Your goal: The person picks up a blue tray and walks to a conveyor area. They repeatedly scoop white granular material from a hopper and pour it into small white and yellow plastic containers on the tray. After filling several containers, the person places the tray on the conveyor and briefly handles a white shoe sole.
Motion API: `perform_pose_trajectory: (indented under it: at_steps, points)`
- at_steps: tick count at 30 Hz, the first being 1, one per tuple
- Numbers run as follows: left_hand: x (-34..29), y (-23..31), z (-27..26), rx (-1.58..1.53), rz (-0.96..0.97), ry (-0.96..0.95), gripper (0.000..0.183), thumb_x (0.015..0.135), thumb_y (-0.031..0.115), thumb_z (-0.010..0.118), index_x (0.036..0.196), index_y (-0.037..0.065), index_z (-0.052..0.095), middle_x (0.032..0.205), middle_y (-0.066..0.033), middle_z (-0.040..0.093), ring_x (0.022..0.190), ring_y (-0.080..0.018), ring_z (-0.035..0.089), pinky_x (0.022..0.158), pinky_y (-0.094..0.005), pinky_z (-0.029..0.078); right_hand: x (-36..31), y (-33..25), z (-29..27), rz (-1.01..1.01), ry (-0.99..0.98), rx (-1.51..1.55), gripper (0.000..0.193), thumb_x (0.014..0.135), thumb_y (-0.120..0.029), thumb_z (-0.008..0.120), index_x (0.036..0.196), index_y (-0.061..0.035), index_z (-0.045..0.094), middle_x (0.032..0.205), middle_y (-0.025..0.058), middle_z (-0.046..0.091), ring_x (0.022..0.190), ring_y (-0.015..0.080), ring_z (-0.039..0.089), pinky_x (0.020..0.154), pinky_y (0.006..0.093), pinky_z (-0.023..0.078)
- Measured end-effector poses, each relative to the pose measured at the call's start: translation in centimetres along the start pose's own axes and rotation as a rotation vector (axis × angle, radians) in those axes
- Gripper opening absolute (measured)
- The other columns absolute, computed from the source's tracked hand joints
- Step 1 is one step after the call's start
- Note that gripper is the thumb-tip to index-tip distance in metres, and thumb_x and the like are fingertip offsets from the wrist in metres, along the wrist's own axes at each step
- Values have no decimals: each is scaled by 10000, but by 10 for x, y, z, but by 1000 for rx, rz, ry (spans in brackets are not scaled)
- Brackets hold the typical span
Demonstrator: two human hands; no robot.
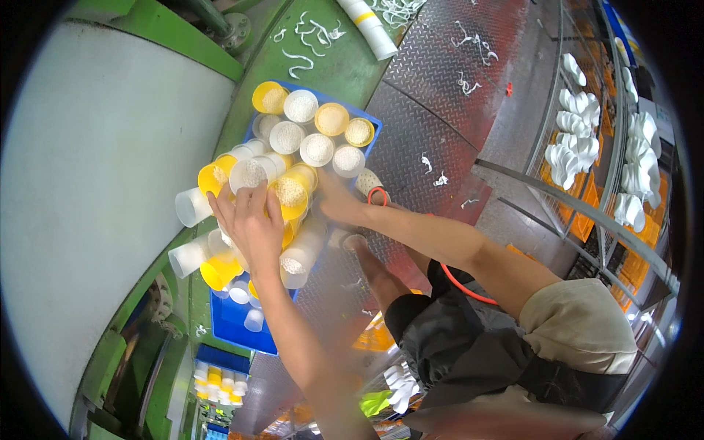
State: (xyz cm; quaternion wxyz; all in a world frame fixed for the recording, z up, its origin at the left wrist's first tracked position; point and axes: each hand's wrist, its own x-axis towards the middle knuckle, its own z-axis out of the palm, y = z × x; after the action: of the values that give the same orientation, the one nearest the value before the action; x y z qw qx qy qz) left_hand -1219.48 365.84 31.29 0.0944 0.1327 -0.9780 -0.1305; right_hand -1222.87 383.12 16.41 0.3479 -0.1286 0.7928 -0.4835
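Many white and yellow plastic cups, some nested into stacks, are heaped on blue crates. A yellow cup (292,192) near the middle shows a dotted, grainy white pattern in its round end. Over the heap reaches my left hand (253,220), fingers spread and touching the cups beside a clear white cup (249,173). My right hand (334,196) is at the right side of the yellow cup; it is blurred and its fingertips are hidden. Below the heap a blue crate (246,330) shows its bare floor.
A large pale drum (110,161) in a green frame (176,37) stands at left. White scraps (319,33) litter the green surface and red-grey tread plate (440,95). A stack of white cups (370,29) lies at top. Metal racks (587,220) hold white curved pieces at right.
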Motion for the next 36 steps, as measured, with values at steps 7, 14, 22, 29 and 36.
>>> perform_pose_trajectory:
  at_steps: [7,14,22,29,36]
  points:
    - [0,-4,2,-24,-32,0,206,890,173,692,1046,64,768,948,-111,692,1222,-421,539,1183,-619,267,6,3,-8,7,-68,-33,703,759,43,552,1436,54,359,1292,352,512,1186,508,535,1040,495,465]
    - [-2,-8,-3,-106,-40,-2,198,934,240,715,1030,75,767,1040,-85,734,1288,-374,540,1214,-575,209,4,31,-15,55,-180,289,804,821,2,663,1521,69,273,1492,286,468,1396,360,489,1109,410,459]
    - [-23,-24,-32,-439,-191,246,191,948,205,686,1082,85,750,1154,-73,720,1322,-345,519,1206,-541,265,-4,42,-28,185,-286,343,874,885,-16,653,1576,104,132,1584,279,355,1467,337,399,1144,401,420]
    - [-96,-34,-73,-315,-408,409,208,994,114,602,1134,21,725,1170,-118,720,1281,-368,550,1071,-465,427,-19,6,-32,263,-309,200,728,905,53,610,1550,31,272,1556,228,395,1504,313,344,1192,407,363]
    - [-160,-12,-60,-202,-395,339,246,937,162,686,1155,53,717,1254,-97,668,1325,-378,503,1105,-536,391,-23,5,-27,165,-318,-74,632,893,23,651,1469,45,391,1481,223,491,1433,312,452,1175,397,397]
